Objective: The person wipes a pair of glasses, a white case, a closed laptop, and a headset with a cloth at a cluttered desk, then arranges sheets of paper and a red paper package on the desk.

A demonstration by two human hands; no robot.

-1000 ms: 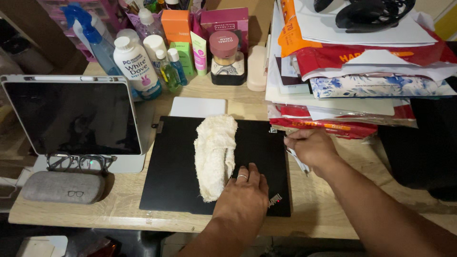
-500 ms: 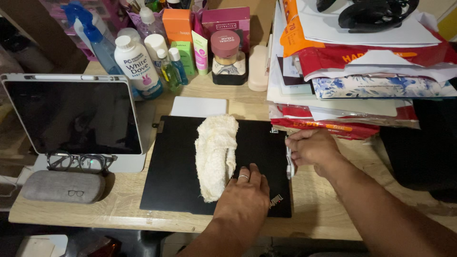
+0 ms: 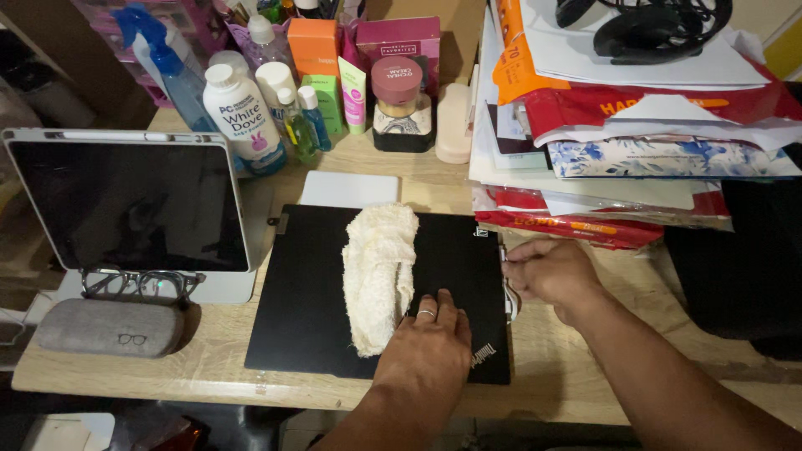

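Currently right hand (image 3: 551, 271) pinching small white object at right edge of closed black laptop (image 3: 317, 292); left hand (image 3: 426, 347) flat on lid, fingertips touching cream cloth (image 3: 378, 271), long axis front-to-back.

We see two bare forearms entering from the near edge, with no sleeves in view. Our left hand (image 3: 424, 355) wears a thin silver ring on one finger. Our right hand (image 3: 551, 271), further right, carries no ring, watch or glove.
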